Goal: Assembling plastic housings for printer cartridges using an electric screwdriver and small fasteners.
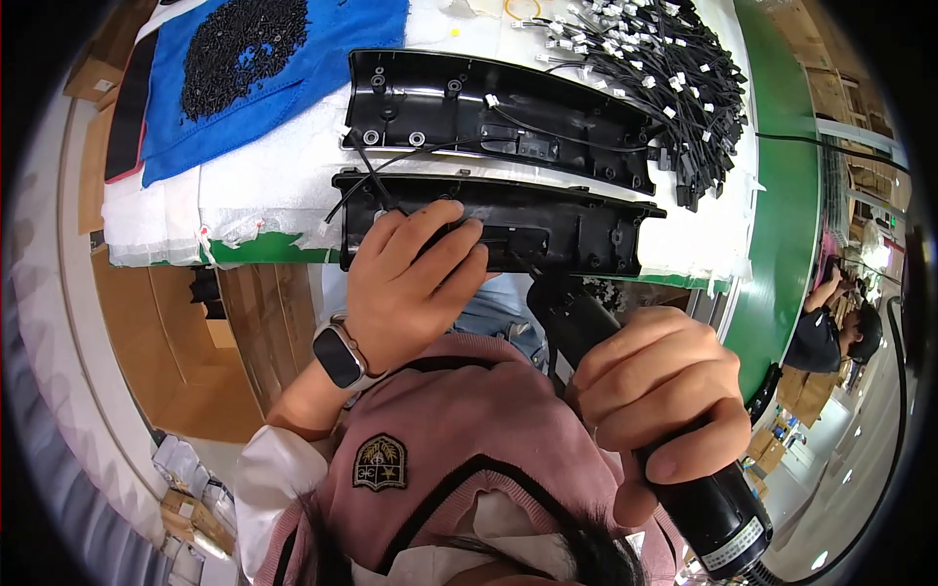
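My right hand (660, 396) is wrapped round a black electric screwdriver (584, 320). The screwdriver slants up and left, its tip at the near black plastic housing half (586, 234). Whether the tip touches a screw is too small to tell. With bent fingers, my left hand (415, 278) grips the left part of that same housing half and covers some of its inside. Black cable (363, 156) with a white plug pokes out by the left fingertips. Just beyond lies a second black housing half (430, 98), open side up, with a thin cable (576, 140) inside.
A heap of black screws (239, 59) lies on a blue cloth (166, 146) at the far left. Black cables with white connectors (674, 88) are piled at the far right. The screwdriver's cord (894, 420) curves along the right. A person (835, 332) is in the right background.
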Available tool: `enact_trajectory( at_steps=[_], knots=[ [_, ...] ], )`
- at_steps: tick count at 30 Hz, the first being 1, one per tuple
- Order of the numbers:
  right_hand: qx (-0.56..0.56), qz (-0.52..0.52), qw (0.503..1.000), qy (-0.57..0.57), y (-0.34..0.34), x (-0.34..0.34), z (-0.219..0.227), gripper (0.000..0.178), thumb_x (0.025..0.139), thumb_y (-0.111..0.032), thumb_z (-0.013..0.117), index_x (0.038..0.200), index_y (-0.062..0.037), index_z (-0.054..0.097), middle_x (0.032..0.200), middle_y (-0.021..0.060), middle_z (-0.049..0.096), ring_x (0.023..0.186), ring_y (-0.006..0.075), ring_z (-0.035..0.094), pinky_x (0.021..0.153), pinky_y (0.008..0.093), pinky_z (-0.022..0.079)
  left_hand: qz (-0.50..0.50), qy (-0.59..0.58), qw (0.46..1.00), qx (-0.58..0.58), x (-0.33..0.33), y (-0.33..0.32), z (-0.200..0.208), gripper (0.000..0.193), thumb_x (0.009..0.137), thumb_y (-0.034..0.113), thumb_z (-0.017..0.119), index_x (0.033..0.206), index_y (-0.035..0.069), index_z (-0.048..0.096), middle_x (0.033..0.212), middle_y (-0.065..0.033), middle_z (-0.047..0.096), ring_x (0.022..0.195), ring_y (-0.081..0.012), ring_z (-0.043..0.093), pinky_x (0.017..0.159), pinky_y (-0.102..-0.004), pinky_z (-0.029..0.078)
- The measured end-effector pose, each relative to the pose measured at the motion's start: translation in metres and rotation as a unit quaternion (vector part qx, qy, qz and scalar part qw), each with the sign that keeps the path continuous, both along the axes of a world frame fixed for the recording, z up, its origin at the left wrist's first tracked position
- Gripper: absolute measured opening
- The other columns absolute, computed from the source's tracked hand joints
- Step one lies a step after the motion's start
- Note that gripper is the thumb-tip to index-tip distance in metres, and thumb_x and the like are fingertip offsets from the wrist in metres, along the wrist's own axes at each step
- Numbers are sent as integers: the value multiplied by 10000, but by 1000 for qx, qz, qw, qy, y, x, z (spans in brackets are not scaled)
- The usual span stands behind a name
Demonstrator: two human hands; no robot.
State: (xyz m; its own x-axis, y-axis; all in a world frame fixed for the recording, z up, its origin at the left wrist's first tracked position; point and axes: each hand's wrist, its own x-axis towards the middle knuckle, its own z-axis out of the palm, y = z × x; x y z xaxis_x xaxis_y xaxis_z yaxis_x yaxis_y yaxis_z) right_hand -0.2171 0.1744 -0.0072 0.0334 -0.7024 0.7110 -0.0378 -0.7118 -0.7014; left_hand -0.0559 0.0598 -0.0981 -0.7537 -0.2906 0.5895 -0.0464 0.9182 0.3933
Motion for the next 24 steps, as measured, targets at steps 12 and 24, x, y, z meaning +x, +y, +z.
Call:
enact_trajectory(
  at_steps=[12,24],
  knots=[
    [15,-12,1000,3,-2,5,6,396,826,-281,755,974,-43,477,622,96,609,439,181,565,420,300,497,6,4,1000,13,1,1,4,290,570,106,791,837,42,698,992,-53,665,979,-276,600,660,-369,481],
    [48,31,998,18,-14,7,7,323,846,-218,735,900,-21,485,645,96,596,452,189,556,391,301,463,-12,25,999,22,0,0,1,156,653,50,684,801,32,636,926,-58,618,914,-216,609,648,-330,459]
  ],
)
